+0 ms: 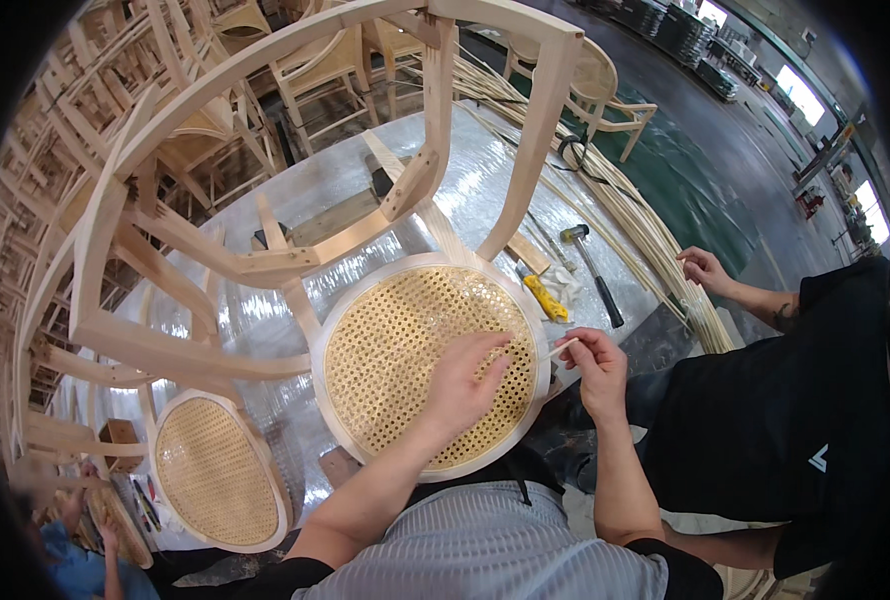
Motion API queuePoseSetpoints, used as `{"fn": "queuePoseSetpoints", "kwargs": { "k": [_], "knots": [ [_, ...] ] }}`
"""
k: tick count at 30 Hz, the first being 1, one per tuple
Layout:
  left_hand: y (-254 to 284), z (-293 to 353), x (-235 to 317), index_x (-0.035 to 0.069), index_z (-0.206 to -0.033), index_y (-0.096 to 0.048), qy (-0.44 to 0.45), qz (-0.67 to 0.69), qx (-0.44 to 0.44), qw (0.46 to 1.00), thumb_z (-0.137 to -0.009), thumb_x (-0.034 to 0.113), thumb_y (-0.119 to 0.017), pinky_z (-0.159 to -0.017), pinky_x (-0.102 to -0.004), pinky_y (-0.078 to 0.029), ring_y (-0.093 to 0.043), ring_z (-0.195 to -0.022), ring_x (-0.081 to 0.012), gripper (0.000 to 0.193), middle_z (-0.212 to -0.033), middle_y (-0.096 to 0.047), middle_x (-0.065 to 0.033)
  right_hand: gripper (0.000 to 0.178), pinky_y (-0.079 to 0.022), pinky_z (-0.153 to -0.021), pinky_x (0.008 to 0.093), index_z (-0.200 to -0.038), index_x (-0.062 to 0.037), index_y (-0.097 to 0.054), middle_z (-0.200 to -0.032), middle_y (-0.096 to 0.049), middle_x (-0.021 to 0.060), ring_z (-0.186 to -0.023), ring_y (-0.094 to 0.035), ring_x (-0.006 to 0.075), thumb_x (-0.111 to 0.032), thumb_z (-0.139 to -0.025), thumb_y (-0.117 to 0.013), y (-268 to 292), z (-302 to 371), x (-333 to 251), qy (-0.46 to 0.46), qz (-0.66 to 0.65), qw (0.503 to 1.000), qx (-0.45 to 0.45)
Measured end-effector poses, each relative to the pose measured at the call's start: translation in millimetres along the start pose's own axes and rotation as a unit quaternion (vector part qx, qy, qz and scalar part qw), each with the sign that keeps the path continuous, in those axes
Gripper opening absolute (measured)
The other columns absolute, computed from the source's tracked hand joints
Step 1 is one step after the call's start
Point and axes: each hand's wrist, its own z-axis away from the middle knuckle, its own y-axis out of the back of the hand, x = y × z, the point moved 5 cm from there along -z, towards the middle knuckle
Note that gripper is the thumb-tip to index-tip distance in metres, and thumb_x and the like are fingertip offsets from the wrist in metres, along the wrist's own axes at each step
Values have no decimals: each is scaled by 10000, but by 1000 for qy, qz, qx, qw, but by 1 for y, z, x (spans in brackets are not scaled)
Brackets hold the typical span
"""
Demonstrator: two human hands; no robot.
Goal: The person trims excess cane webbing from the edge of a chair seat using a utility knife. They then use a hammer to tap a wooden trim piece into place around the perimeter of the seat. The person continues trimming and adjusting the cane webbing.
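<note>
In front of me lies a round cane-webbed chair back (385, 330) with a pale wooden rim, joined to a bare wooden chair frame (190, 352) that rests on its side. My left hand (462, 385) is over the right part of the webbing, with fingers stretched out and thumb apart. It holds nothing visible; whether its fingertips touch the cane I cannot tell. Just off the rim's right edge, my right hand (599, 376) pinches a thin pale strip (563, 348), one end of which points at the rim.
Beyond the rim lie a yellow utility knife (545, 298), a black-handled hammer (595, 275) and a wood block (528, 253). Long cane strips (615, 190) run along the table's right side. A co-worker in black (785, 400) stands close on my right. Another cane back (217, 470) is at left.
</note>
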Motion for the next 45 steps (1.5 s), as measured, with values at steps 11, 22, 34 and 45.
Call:
{"fn": "queuePoseSetpoints", "kwargs": {
  "k": [11,22,34,45],
  "knots": [
    [-40,-4,-16,5,-1158,-720,189,38,-107,975,-1047,115,-702,-794,-359,-595,-775,-890,-226,157,-979,-782,-129,200,-574,-760,267,-1176,16,-769,-941,-780,65,-844,-724,111,-121,-1088,-653,4,-54,24,-64,51,995,-49],
    [-160,-58,-49,2,-1323,-568,331,223,-99,912,-1120,44,-535,-850,-306,-611,-729,-912,-144,210,-984,-723,-85,298,-591,-880,496,-1102,-5,-788,-1015,-785,227,-957,-760,412,-263,-955,-756,29,-291,127,18,455,880,-138],
    [-188,-114,-73,47,-1281,-554,357,125,35,925,-1124,115,-519,-667,-321,-551,-695,-751,-146,174,-850,-670,-63,417,-554,-932,528,-1243,-16,-617,-1143,-716,256,-1091,-696,466,-262,-937,-760,22,-198,143,-4,450,847,-282],
    [-214,-152,-163,-4,-1236,-610,499,-51,151,852,-1002,192,-620,-900,-548,-569,-736,-1069,-451,306,-1107,-739,-296,309,-570,-806,406,-1193,21,-703,-899,-729,148,-848,-715,266,-185,-971,-765,39,-282,161,-82,274,938,-197]
  ]
}}
